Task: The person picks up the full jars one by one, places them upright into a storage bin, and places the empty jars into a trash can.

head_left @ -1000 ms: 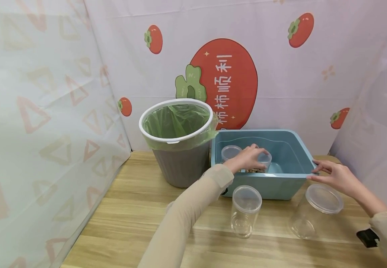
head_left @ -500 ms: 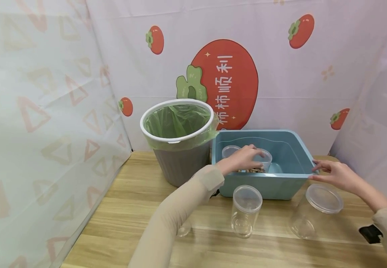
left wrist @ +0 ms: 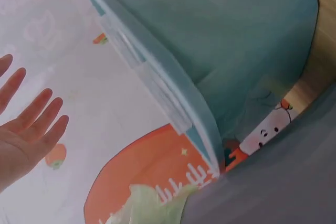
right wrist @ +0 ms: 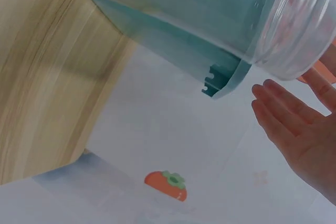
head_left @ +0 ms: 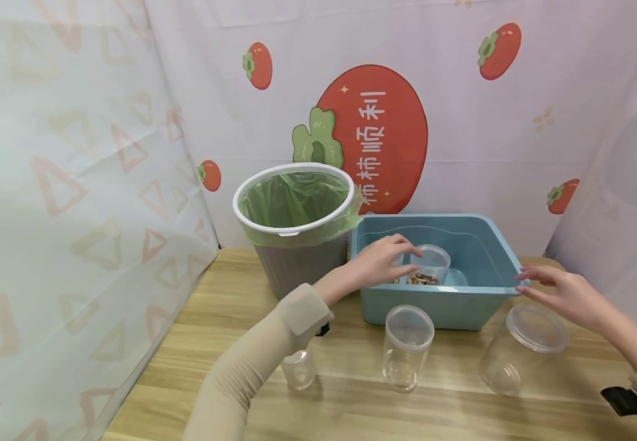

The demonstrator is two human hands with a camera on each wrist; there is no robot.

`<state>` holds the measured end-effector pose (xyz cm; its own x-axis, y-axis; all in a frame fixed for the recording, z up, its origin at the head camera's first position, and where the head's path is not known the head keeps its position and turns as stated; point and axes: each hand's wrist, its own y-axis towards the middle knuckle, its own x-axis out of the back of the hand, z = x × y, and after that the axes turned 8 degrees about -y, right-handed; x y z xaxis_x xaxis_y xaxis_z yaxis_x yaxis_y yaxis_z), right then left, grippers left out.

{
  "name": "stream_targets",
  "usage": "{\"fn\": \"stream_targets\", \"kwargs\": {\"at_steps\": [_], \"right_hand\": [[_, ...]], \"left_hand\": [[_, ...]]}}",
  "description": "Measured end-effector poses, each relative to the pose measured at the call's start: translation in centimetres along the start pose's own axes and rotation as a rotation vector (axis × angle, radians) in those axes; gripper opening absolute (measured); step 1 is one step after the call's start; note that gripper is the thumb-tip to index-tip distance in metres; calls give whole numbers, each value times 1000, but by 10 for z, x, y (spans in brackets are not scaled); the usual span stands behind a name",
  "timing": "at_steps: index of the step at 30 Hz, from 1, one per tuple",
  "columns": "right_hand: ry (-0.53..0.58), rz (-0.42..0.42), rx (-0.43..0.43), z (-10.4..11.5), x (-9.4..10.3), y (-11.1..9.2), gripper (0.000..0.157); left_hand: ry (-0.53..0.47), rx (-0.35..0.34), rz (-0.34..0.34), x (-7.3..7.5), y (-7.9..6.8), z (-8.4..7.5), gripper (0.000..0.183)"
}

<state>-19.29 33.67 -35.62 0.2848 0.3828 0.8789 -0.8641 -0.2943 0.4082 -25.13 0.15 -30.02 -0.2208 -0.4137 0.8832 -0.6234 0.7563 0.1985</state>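
My left hand (head_left: 381,262) hovers over the near left part of the blue bin (head_left: 429,308), fingers spread and holding nothing. In the left wrist view this hand (left wrist: 29,129) is clear of the rim. Just right of its fingertips, inside the bin, stands a lidded clear jar (head_left: 431,260) with nuts or similar brown bits at the bottom. A second jar (head_left: 397,254) in there is mostly hidden behind the hand. At the bin's right corner is my right hand (head_left: 569,297), fingers loosely extended, fingertips right at the rim; in its wrist view the palm (right wrist: 310,140) is bare.
Lidded clear jars stand on the wooden table (head_left: 351,410): a medium jar (head_left: 408,349), a large jar (head_left: 523,349) below the right hand and a small jar (head_left: 299,369) partly behind the left sleeve. Left of the bin is a grey trash can (head_left: 302,263) with a green liner.
My left hand has come off the nut jar and drawn back to the left, uncovering that jar and the small one on the table. The right hand has shifted slightly right at the rim.
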Motion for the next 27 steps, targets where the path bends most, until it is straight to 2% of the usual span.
{"fn": "stream_targets", "kwargs": {"at_steps": [6,11,16,20,27], "right_hand": [[33,-59,19,10,1,-12,21],[-11,-95,39,19,-1,-21,23],[-36,-105,22,24,-1,-29,26],[0,-114,11,25,-2,-36,28],[42,-114,-10,27,-7,-46,32]], "left_hand": [[-4,-94,-147,21,-30,5,26],[24,-136,-267,36,-51,18,23],[4,-148,-375,51,-69,34,19],[-25,-140,-454,61,-82,48,19],[-8,-117,-579,75,-104,70,20]]}}
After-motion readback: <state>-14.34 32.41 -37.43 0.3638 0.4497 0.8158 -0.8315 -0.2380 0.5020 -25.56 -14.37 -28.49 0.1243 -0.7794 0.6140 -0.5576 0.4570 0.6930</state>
